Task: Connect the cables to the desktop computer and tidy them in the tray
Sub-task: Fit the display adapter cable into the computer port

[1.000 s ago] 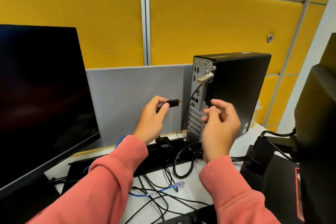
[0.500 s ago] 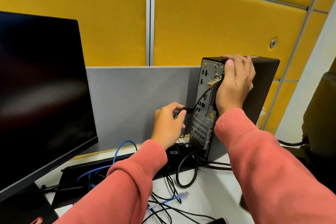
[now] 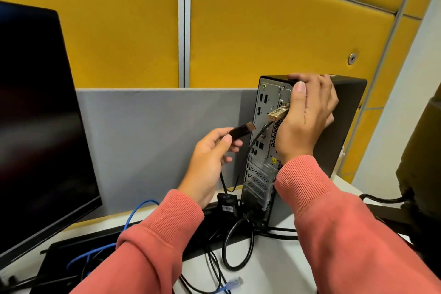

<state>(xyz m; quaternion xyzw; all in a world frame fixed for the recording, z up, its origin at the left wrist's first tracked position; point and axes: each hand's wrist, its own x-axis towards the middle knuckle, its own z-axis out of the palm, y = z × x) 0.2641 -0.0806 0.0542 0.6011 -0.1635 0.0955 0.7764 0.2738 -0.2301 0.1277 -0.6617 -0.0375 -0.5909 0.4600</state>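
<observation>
- Left hand (image 3: 207,162): bare, coming out of a salmon-pink sleeve (image 3: 152,243) with a ribbed cuff.
- Right hand (image 3: 307,114): bare, same pink ribbed-cuff sleeve.

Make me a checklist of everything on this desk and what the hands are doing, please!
Surface: white desk, mostly covered in cables.
Job's things: desktop computer upright, rear ports facing the camera; black cable tray at the back.
Clutter: nothing seen.
Grips: left hand pinches a black display plug, not yet inserted; right hand steadies the computer's top.
Cables: blue network cable loose, its clear plug unconnected; black cables looped; gold cable lock attached.
Surroundings: dark monitor, grey divider, yellow wall panels.
</observation>
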